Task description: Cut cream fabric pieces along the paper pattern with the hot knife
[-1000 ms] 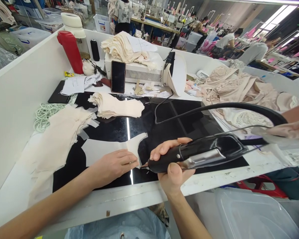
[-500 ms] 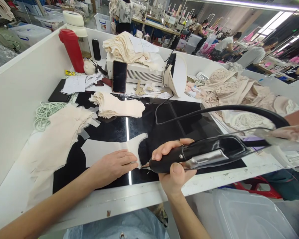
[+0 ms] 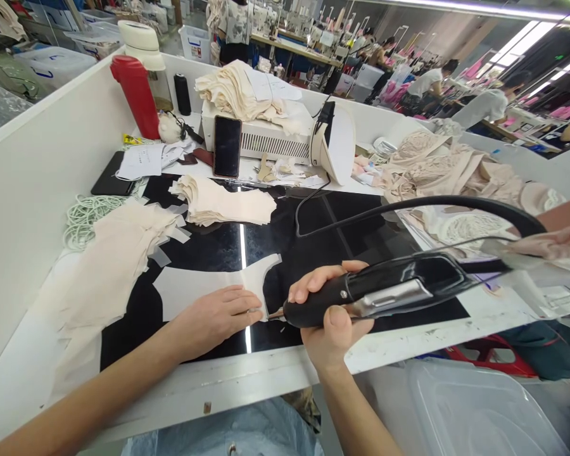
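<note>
My left hand (image 3: 221, 313) lies flat, fingers stretched, on a pale cut fabric piece (image 3: 190, 285) with a curved right end. My right hand (image 3: 335, 339) is wrapped round a corded black handheld tool (image 3: 408, 282) with a silver lever and a narrow metal tip. That tip points left and meets the lower right edge of the fabric, close to my left fingertips. Beneath the fabric is a shiny black work surface (image 3: 308, 234). Behind it lies a stack of cream fabric pieces (image 3: 228, 199); more cream pieces (image 3: 109, 253) spread out at the left.
Another person's hand (image 3: 555, 244) reaches in from the right, by some clear plastic. A thick black cable loops over the right side. Along the back stand a red bottle (image 3: 135, 95), a phone (image 3: 227, 147) and a white box (image 3: 270, 140). Beige garments (image 3: 456, 164) are heaped at right.
My hands, the tool and the fabric stay almost in place. At the right, the other person's hand and the thick cable have shifted slightly.
</note>
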Tool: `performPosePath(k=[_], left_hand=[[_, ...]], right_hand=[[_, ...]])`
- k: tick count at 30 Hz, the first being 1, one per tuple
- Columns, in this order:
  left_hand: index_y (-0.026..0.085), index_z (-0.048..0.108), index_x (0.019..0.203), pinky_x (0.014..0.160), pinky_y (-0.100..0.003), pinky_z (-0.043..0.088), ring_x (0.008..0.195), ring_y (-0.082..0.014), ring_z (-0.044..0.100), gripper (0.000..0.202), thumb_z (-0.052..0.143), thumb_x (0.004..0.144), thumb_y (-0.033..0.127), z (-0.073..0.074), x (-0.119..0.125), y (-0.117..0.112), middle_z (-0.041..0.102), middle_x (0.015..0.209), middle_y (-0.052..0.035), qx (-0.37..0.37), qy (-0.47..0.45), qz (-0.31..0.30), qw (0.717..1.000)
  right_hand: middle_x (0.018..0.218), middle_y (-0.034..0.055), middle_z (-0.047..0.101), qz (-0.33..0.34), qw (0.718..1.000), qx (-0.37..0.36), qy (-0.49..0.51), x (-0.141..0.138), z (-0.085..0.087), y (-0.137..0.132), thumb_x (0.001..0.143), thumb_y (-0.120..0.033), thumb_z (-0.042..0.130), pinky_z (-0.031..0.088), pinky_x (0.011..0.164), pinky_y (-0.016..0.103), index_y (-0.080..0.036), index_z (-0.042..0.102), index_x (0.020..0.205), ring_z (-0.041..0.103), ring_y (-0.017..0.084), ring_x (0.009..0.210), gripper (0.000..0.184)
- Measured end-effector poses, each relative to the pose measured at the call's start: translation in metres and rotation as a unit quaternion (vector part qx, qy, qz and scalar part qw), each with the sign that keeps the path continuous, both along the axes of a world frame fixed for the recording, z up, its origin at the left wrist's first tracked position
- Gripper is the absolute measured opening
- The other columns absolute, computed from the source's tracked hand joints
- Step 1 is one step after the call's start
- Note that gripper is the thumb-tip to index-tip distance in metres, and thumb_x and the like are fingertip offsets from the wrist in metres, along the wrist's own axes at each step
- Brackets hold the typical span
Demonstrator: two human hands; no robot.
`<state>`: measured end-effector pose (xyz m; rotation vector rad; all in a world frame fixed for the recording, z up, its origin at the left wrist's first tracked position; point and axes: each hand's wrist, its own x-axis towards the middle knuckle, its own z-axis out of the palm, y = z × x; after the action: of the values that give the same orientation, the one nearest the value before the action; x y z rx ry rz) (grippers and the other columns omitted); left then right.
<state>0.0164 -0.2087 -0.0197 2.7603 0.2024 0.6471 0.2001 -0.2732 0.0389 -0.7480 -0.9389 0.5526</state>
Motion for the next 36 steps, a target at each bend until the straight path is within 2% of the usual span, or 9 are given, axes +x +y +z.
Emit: performPosePath(k=[10,15,20,25,30,36], left_hand=[[0.015,0.066,0.122,0.110,-0.039,0.051,0.116,-0.0207,0.067,0.031,0.043,0.104,0.004,0.0014,0.0014,0.0000,0.073,0.119,-0.0087,-0.001,-0.002,0.001,1.000],[0.014,0.066,0.122,0.110,-0.040,0.051,0.115,-0.0217,0.067,0.032,0.041,0.105,0.004,0.0031,0.0011,0.0001,0.073,0.119,-0.0082,0.010,0.002,0.001,1.000],[0.016,0.066,0.121,0.111,-0.037,0.051,0.116,-0.0199,0.067,0.032,0.046,0.102,0.001,0.0031,0.0018,0.0009,0.073,0.118,-0.0081,0.016,-0.005,0.003,1.000],[0.014,0.066,0.121,0.109,-0.040,0.052,0.115,-0.0212,0.067,0.031,0.044,0.103,0.002,0.0033,0.0018,0.0008,0.073,0.118,-0.0085,0.012,-0.002,-0.002,1.000],[0.016,0.066,0.120,0.111,-0.039,0.052,0.117,-0.0206,0.067,0.032,0.041,0.104,0.004,0.0033,0.0011,0.0005,0.074,0.118,-0.0088,0.010,0.001,0.002,1.000],[0.015,0.066,0.119,0.109,-0.041,0.053,0.115,-0.0218,0.068,0.030,0.043,0.104,0.003,0.0050,0.0014,0.0009,0.074,0.117,-0.0089,0.010,0.002,-0.002,1.000]], right_hand=[[0.083,-0.0036,0.061,-0.006,1.000,-0.005,-0.010,-0.0008,0.0010,0.0006,0.088,-0.041,0.078,0.056,0.054,0.029,-0.029,0.056,0.121,0.062,0.013,0.062,0.041],[0.085,-0.0032,0.062,0.005,1.000,0.003,-0.007,-0.0012,-0.0002,0.0001,0.089,-0.038,0.078,0.056,0.057,0.028,-0.028,0.057,0.122,0.063,0.013,0.064,0.040],[0.085,-0.0032,0.062,-0.003,1.000,0.008,-0.008,-0.0006,-0.0003,0.0003,0.089,-0.037,0.077,0.056,0.057,0.028,-0.027,0.057,0.122,0.062,0.013,0.064,0.039],[0.085,-0.0034,0.061,-0.009,1.000,-0.012,-0.022,-0.0009,-0.0005,-0.0002,0.089,-0.041,0.076,0.055,0.057,0.030,-0.029,0.055,0.122,0.062,0.013,0.063,0.040],[0.085,-0.0029,0.061,-0.013,0.999,-0.020,-0.021,-0.0022,0.0001,-0.0012,0.092,-0.035,0.073,0.056,0.057,0.030,-0.029,0.055,0.121,0.063,0.014,0.063,0.035],[0.083,-0.0036,0.060,-0.023,0.999,-0.013,-0.018,-0.0031,0.0013,0.0002,0.090,-0.042,0.076,0.056,0.055,0.030,-0.029,0.055,0.120,0.061,0.013,0.061,0.039]])
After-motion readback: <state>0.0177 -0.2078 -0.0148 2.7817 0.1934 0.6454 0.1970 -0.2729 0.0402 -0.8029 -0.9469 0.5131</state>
